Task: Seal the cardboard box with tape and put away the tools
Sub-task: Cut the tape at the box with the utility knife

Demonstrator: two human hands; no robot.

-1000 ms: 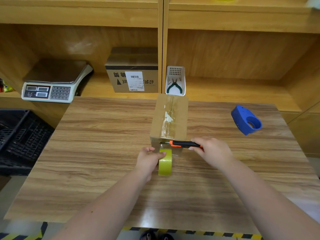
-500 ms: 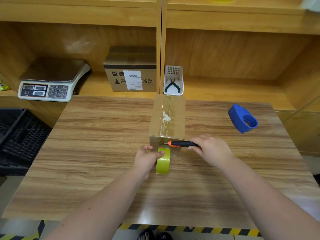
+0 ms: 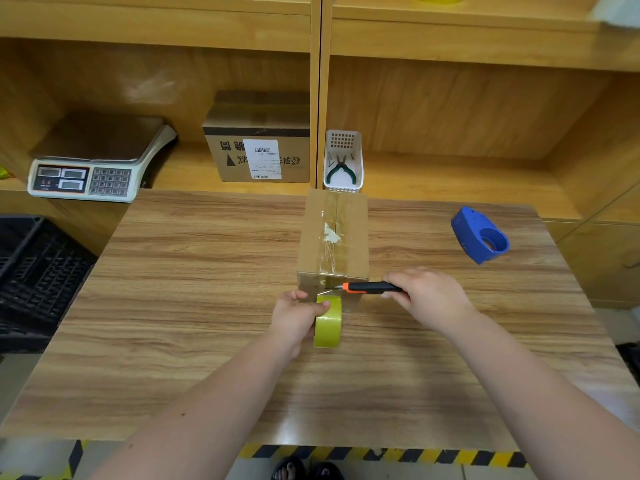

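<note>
A narrow cardboard box [image 3: 349, 237] stands in the middle of the wooden table [image 3: 194, 271], with clear tape running along its top seam and down its near face. My left hand [image 3: 294, 317] grips a yellow-green tape roll [image 3: 328, 323] standing on edge just in front of the box. My right hand [image 3: 429, 299] holds an orange and black utility knife [image 3: 370, 287], its blade tip at the stretched tape by the box's near top edge. A blue tape dispenser [image 3: 481, 235] lies on the table to the right.
On the shelf behind the table sit a weighing scale [image 3: 93, 161], a labelled cardboard carton [image 3: 259, 147] and a white basket [image 3: 343, 161] holding green-handled pliers. A black plastic crate [image 3: 31, 271] stands left of the table. Hazard striping marks the floor at the near edge.
The knife blade has stayed at the tape by the box's near edge with only slight shifts. Both hands keep their grips; the view has shifted a little.
</note>
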